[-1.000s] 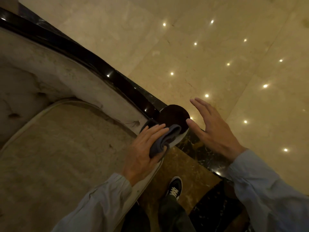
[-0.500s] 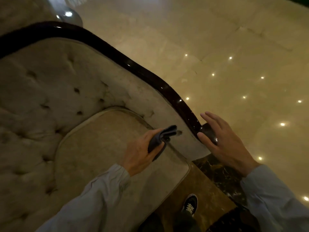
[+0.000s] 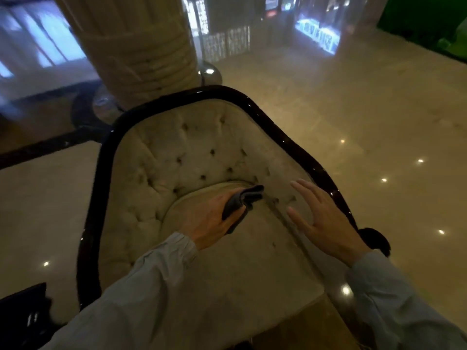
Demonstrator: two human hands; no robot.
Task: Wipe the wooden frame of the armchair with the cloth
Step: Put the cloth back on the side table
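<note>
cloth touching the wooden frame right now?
No: the left hand holds the folded cloth over the seat cushion, apart from the dark frame.

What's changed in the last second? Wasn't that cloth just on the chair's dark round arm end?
The left hand has lifted the folded dark grey cloth off the glossy dark wooden frame and now holds it above the beige seat cushion. The open right hand left the knob and hovers beside the arm rail. The view swung up, showing the whole tufted backrest. The cloth remains gripped.

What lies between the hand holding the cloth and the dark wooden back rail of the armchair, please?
In the head view, only tufted cream upholstery lies between the left hand, holding the cloth, and the wooden frame.
</note>
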